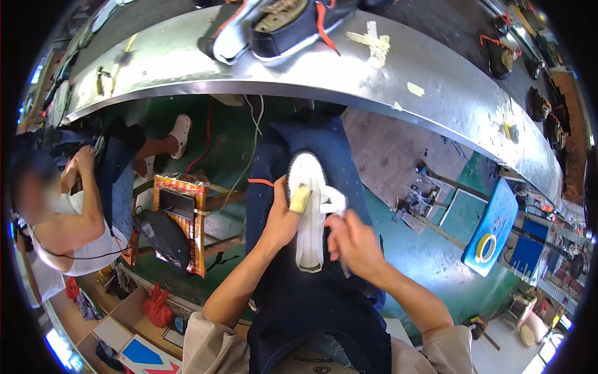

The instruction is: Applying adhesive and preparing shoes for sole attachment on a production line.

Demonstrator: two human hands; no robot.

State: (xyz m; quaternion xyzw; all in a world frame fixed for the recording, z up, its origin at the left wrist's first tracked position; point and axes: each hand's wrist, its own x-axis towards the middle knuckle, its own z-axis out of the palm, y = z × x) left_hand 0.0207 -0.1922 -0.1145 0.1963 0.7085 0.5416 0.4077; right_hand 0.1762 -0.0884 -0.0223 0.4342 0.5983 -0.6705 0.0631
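Observation:
On my lap lies a long white shoe sole [309,240] with a rounded end pointing away from me and a dark edge around that end. My left hand [283,218] grips it from the left side, its thumb wrapped in yellow tape and pressed on the white surface. At the sole's right edge, my right hand [353,243] is closed around a thin tool with a white looped or bristled head [333,201]. That head touches or hangs just over the sole; its exact kind is blurred. An orange lace end [260,182] sticks out left of my left hand.
Ahead stands a metal-edged bench [430,68] bearing dark shoes [283,31] with orange laces. A co-worker [75,218] sits at the left, near a stool [198,249] holding a phone and a dark shoe-shaped piece. On the right, a blue stool [492,227] carries a tape roll [486,248].

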